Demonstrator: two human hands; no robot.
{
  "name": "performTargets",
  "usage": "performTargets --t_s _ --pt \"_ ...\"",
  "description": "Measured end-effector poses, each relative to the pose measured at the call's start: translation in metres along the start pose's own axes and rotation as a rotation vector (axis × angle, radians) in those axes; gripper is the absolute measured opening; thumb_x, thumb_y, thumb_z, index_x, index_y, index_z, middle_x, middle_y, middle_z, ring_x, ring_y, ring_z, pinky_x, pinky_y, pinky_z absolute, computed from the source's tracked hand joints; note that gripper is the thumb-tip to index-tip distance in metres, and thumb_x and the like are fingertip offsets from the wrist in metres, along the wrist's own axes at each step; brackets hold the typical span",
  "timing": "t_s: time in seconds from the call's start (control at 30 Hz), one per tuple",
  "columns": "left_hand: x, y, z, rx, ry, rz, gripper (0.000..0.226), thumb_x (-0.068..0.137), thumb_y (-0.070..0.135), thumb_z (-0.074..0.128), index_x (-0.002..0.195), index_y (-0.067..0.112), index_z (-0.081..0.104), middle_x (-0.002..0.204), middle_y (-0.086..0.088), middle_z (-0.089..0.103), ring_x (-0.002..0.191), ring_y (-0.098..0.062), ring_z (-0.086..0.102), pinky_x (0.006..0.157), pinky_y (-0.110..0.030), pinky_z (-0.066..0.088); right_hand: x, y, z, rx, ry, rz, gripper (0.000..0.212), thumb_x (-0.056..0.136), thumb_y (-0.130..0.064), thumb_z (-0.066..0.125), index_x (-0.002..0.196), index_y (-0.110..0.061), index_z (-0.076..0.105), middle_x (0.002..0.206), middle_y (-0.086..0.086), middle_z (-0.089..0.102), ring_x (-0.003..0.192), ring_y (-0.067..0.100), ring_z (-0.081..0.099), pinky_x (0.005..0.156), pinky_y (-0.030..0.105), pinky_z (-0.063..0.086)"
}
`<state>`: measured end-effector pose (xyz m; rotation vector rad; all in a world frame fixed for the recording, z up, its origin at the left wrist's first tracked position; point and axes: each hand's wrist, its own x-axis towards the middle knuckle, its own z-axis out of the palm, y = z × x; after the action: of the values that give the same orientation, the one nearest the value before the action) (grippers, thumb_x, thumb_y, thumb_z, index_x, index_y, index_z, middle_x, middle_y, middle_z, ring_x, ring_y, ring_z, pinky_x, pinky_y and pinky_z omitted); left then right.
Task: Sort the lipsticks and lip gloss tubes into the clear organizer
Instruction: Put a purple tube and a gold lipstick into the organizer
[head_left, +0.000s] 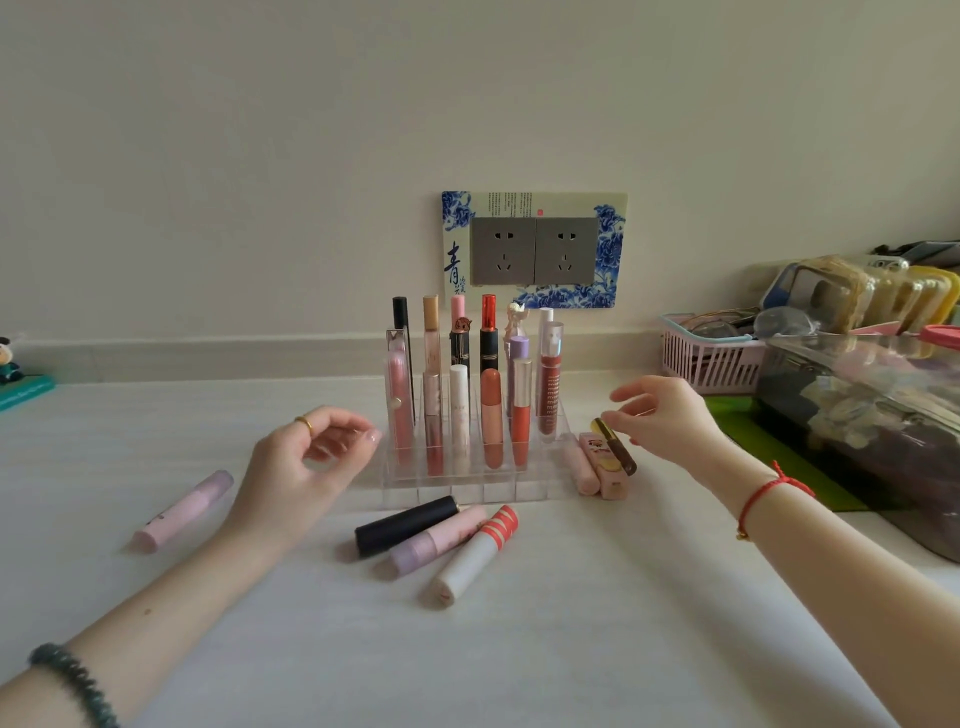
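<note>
I see a white tabletop (519, 649) against a pale wall, with a clear organizer (467, 488) standing at its middle. The organizer's back rows hold many upright lipsticks and gloss tubes; its front row looks vacant, though the clear plastic makes this hard to judge. My left hand (306, 467) hovers just left of the organizer, fingers loosely curled, grasping nothing; a gold ring sits on one finger. My right hand (670, 421) is just right of the organizer, pinching the gold cap of a brown gloss tube (618, 447) between fingertips, the tube tilted over two pink tubes (592, 467) that lie side by side on the tabletop, touching the organizer's right edge. In front of the organizer lie three tubes together: a black lipstick (405, 525), a lilac tube (436, 540) and a white tube with an orange striped cap (472, 558). A pink tube (182, 512) lies apart at the far left. At the right edge stand a pink basket (711, 358) and a clear box (857, 415). A double socket (535, 249) with a blue flowered frame is on the wall.
</note>
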<state>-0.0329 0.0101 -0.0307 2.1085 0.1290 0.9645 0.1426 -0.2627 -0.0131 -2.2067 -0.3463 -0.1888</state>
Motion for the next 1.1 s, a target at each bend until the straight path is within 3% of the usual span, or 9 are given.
performTargets --t_s 0.13,0.2,0.27,0.37,0.57,0.77,0.93,1.1 --pt "-0.001 -0.018 0.004 0.046 -0.104 -0.105 0.025 0.079 0.027 0.067 0.101 0.031 0.057 0.097 0.01 0.064 0.093 -0.012 0.058 0.085 -0.031 0.043 0.009 0.002 0.009 -0.087 -0.033 0.06 0.03 0.077 -0.025 0.07 0.104 -0.014 0.06 0.097 0.008 0.063 0.081 0.021 0.06 0.066 0.028 0.049" --pt "-0.003 -0.022 0.007 0.064 -0.164 -0.129 0.037 0.078 0.032 0.067 0.112 0.029 0.054 0.105 0.011 0.062 0.099 -0.008 0.056 0.087 -0.027 0.041 0.011 0.004 0.014 -0.136 -0.055 0.08 0.032 0.078 -0.028 0.068 0.105 -0.014 0.06 0.103 0.009 0.062 0.082 0.021 0.058 0.057 0.024 0.045" --pt "-0.004 -0.025 0.008 0.08 -0.191 -0.126 0.043 0.077 0.034 0.067 0.117 0.026 0.053 0.106 0.012 0.062 0.1 -0.003 0.056 0.086 -0.023 0.038 0.014 0.005 0.017 -0.157 -0.073 0.094 0.032 0.079 -0.031 0.067 0.106 -0.015 0.06 0.111 0.011 0.06 0.088 0.023 0.058 0.059 0.025 0.045" --pt "-0.005 -0.027 0.009 0.098 -0.216 -0.137 0.046 0.078 0.037 0.065 0.12 0.022 0.055 0.106 0.01 0.064 0.102 -0.002 0.057 0.089 -0.021 0.039 0.019 0.004 0.018 -0.174 -0.083 0.121 0.032 0.079 -0.03 0.067 0.106 -0.013 0.061 0.111 0.012 0.06 0.094 0.026 0.059 0.069 0.029 0.049" --pt "-0.007 -0.027 0.009 0.159 -0.266 -0.107 0.046 0.077 0.041 0.064 0.119 0.024 0.057 0.11 0.012 0.063 0.104 0.0 0.056 0.089 -0.019 0.038 0.025 -0.004 0.014 -0.155 -0.145 0.233 0.034 0.079 -0.022 0.068 0.108 -0.006 0.061 0.086 0.008 0.058 0.078 0.025 0.06 0.064 0.031 0.053" --pt "-0.008 -0.026 0.009 0.179 -0.258 -0.082 0.045 0.079 0.039 0.065 0.12 0.024 0.056 0.107 0.017 0.061 0.103 0.003 0.055 0.089 -0.016 0.036 0.029 -0.008 0.011 -0.128 -0.187 0.329 0.035 0.079 -0.02 0.068 0.109 -0.003 0.061 0.098 0.017 0.064 0.08 0.025 0.06 0.081 0.039 0.055" --pt "-0.008 -0.025 0.01 0.184 -0.264 -0.068 0.045 0.079 0.038 0.064 0.121 0.022 0.056 0.107 0.015 0.061 0.102 0.001 0.055 0.087 -0.015 0.035 0.023 -0.009 0.004 -0.039 -0.149 0.273 0.032 0.082 -0.018 0.065 0.11 -0.004 0.062 0.091 0.011 0.061 0.073 0.019 0.059 0.054 0.027 0.051" --pt "-0.008 -0.025 0.01 0.188 -0.258 -0.058 0.045 0.08 0.037 0.064 0.121 0.022 0.056 0.107 0.015 0.061 0.101 0.001 0.055 0.087 -0.015 0.035 0.017 -0.012 -0.009 0.159 -0.08 0.135 0.031 0.083 -0.01 0.061 0.112 -0.001 0.06 0.085 0.009 0.063 0.074 0.019 0.063 0.057 0.026 0.052"
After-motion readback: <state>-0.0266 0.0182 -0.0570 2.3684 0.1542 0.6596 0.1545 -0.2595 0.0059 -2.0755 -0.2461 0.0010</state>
